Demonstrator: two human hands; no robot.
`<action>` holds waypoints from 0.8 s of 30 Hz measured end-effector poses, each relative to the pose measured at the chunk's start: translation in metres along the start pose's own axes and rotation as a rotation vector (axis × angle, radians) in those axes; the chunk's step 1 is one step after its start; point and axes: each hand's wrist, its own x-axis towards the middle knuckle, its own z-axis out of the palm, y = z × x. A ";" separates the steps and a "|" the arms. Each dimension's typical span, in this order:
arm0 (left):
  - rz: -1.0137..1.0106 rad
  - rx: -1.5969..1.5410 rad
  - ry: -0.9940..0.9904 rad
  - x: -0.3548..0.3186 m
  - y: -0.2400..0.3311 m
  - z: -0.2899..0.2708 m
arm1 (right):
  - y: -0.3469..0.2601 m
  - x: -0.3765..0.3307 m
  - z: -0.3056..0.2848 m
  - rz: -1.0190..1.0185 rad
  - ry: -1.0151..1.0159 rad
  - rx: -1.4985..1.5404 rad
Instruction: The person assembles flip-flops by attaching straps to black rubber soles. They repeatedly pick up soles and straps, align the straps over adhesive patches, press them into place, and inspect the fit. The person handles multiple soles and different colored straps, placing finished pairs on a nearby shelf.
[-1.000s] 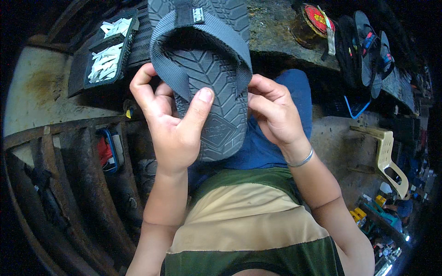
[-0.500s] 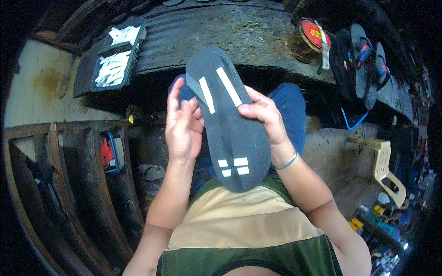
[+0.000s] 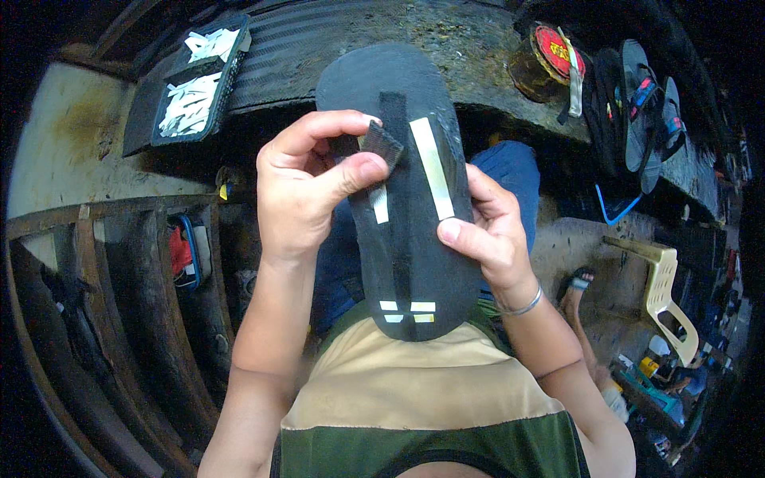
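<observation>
Between the tray (image 3: pixel 194 72) and the red-lidded can (image 3: pixel 535 73), an open stretch of the counter (image 3: pixel 402 25) is left, partly screened in front by the black sole (image 3: pixel 402 259). The sole's flanks are taken up by the left hand (image 3: pixel 299 179) and the right hand (image 3: pixel 496 235); above it, room is obstructed by a pinched strap end (image 3: pixel 386 146). Rightward, passage is narrowed by crowded sandals (image 3: pixel 640 111). A gap is left between the left hand and the wooden rack (image 3: pixel 209 275).

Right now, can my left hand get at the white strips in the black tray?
Probably yes, once it lets go: your left hand pinches a dark strap. The white strips lie uncovered in the black tray on that same side, and nothing seems to block the way.
</observation>
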 end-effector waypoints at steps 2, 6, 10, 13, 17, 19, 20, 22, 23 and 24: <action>-0.027 -0.054 0.127 -0.001 0.006 0.019 | -0.007 -0.003 0.001 -0.025 0.019 0.000; 0.057 0.155 -0.050 0.005 0.014 0.025 | -0.023 0.008 -0.005 0.047 -0.050 0.125; -0.013 0.261 -0.148 0.005 0.017 0.010 | -0.035 0.022 -0.003 -0.022 -0.104 0.015; 0.044 0.238 -0.172 0.004 0.023 0.006 | -0.040 0.024 0.007 0.080 -0.072 -0.008; 0.086 0.323 -0.179 0.005 0.039 0.011 | -0.046 0.025 0.031 0.108 0.025 -0.103; 0.031 0.308 -0.123 0.004 0.047 0.015 | -0.052 0.022 0.046 0.053 0.090 -0.111; 0.011 0.318 -0.089 0.003 0.049 0.016 | -0.054 0.021 0.052 0.033 0.108 -0.165; 0.013 0.265 -0.092 0.001 0.048 0.016 | -0.057 0.019 0.058 -0.023 0.156 -0.228; -0.025 0.226 -0.065 -0.001 0.046 0.017 | -0.058 0.018 0.057 0.068 0.171 -0.224; -0.060 0.206 -0.091 -0.001 0.044 0.016 | -0.057 0.018 0.055 0.065 0.132 -0.229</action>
